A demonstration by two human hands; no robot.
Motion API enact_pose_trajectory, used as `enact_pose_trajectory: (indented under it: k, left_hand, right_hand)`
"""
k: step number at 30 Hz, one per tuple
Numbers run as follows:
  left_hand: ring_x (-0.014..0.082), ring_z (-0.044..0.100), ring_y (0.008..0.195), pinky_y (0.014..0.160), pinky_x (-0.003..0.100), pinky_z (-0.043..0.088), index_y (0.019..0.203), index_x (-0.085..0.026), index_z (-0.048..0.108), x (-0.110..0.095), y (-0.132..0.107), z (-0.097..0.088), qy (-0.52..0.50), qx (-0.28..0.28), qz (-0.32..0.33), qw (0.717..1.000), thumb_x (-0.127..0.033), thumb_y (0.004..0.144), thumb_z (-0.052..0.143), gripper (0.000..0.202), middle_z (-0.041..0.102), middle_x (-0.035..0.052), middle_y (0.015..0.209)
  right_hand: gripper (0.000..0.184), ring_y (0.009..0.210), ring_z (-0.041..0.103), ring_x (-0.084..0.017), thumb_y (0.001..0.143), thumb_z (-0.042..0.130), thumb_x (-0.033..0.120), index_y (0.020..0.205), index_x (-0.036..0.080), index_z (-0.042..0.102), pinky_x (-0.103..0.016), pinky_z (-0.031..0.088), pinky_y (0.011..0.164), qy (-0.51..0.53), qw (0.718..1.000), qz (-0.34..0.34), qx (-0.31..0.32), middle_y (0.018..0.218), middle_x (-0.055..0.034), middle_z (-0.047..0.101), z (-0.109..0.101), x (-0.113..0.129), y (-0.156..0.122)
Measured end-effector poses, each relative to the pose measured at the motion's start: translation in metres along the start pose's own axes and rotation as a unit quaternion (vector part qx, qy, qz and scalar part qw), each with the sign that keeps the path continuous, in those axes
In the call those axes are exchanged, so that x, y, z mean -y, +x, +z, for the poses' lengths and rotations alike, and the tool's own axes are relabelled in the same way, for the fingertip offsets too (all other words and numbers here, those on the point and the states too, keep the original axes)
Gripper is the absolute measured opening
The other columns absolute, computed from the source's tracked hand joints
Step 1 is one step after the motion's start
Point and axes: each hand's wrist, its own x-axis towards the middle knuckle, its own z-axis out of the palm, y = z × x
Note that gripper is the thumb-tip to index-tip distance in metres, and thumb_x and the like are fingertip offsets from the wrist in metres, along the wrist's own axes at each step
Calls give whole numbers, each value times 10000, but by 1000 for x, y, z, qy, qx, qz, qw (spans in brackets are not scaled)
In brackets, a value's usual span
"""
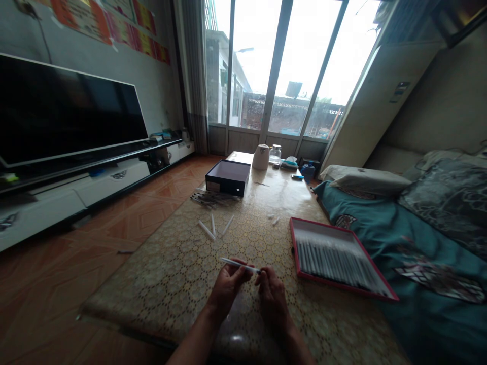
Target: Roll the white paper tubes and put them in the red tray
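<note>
A slim white pen (240, 264) is held crosswise above the near part of the table, its pointed end to the left. My left hand (229, 282) pinches its middle between thumb and fingers. At its dark right end, the fingers of my right hand (271, 291) are closed on the pen. Ahead on the patterned tablecloth lie several white pen barrels (207, 229). A pile of dark pen parts (213, 198) rests farther back. To the right, a red-rimmed shallow box (323, 221) contains a row of many pens (338, 263).
A dark open box (225, 188) stands beyond the pile. Small white pieces (274, 220) lie mid-table. Farther back are a kettle (261, 157), a glass jar (275, 154) and a tissue pack (289, 162). A teal-covered sofa (365, 213) borders the table's right side.
</note>
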Motion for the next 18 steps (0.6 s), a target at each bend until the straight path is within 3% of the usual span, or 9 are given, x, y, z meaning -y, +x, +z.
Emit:
enact_pose_trajectory:
  k: [10, 18]
  left_hand:
    - [140, 652, 697, 696, 253, 467, 806, -147, 577, -1, 0, 2, 0, -17, -5, 1000, -205, 661, 737, 224, 714, 54, 787]
    - [146, 634, 713, 713, 277, 451, 812, -151, 590, -1, 0, 4, 41, 1, 21, 999, -216, 683, 716, 191, 705, 54, 794]
  right_hand:
    - [244, 622, 529, -137, 910, 350, 361, 830, 208, 522, -214, 349, 558, -29, 1000, -8, 5, 678, 12, 568, 0, -2, 1]
    - [295, 609, 530, -133, 916, 353, 363, 742, 205, 531, -213, 350, 575, -38, 999, -7, -2, 647, 11, 569, 0, -4, 1]
